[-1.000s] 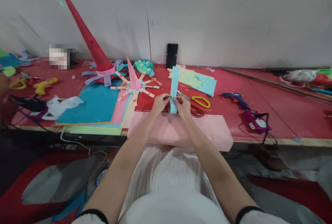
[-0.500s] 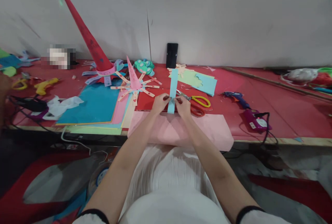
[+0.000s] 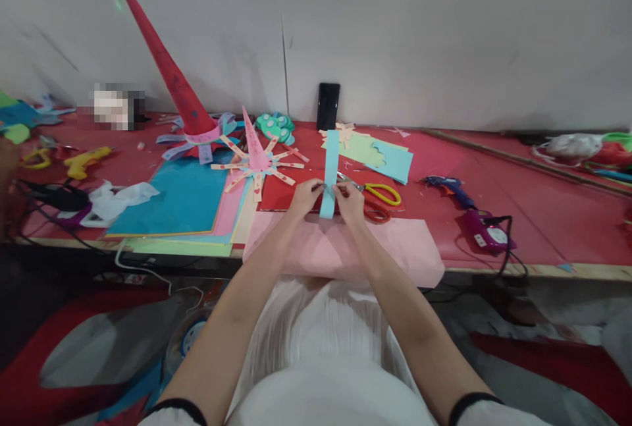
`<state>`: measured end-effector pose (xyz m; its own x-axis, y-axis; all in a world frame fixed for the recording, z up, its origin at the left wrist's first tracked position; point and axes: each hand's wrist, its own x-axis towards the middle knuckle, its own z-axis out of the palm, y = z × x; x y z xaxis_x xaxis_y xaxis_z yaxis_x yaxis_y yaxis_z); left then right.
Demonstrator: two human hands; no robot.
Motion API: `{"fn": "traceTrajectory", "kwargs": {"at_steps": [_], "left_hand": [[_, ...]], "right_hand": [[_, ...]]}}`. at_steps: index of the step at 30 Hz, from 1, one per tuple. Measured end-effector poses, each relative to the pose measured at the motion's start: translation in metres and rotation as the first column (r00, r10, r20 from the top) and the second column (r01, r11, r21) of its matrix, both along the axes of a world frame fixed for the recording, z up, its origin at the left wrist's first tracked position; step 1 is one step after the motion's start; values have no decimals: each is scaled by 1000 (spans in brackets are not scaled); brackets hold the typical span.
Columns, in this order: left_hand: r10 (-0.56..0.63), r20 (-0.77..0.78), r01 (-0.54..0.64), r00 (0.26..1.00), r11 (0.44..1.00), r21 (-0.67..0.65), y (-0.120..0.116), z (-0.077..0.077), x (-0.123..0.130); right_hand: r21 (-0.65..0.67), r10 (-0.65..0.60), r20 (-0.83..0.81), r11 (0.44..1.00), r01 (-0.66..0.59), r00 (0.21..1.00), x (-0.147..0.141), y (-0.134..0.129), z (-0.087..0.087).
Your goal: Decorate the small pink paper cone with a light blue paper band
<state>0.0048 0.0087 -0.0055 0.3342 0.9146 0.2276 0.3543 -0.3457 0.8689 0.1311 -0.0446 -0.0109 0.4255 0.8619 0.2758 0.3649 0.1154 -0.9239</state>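
Barely shifted, the paper strip is pinched by the left hand and right hand, probably to steady both edges.

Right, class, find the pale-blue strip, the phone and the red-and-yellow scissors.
Pale-blue strip [image 3: 331, 164], head view: upper part.
Phone [image 3: 328, 107], head view: middle of face.
Scissors [image 3: 370, 187], head view: yellow handle by pivot.

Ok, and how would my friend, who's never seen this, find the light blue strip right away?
Start at the long red table and find the wide pink sheet at its near edge. By that sheet's far edge, the left hand and the right hand hold the light blue strip between them. It's long and narrow, unlike the broader light blue paper lying farther back.
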Motion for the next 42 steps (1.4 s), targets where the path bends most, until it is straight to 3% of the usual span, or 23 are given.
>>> {"fn": "traceTrajectory", "kwargs": {"at_steps": [8,27,37,42], "left_hand": [[48,-37,-47,998,998,30,-4,4,-2],[54,-28,-52,998,996,70,-6,5,-1],[17,23,-18,1000,999,37,-6,6,1],[31,-12,-31,999,998,54,-5,6,0]], "right_hand": [[46,48,42,998,-50,998,0,-1,1],[-55,13,79,998,-8,997,0,0,-2],[75,51,35,996,-54,998,-1,0,-3],[65,44,41,997,-47,998,-1,1,-3]]}}
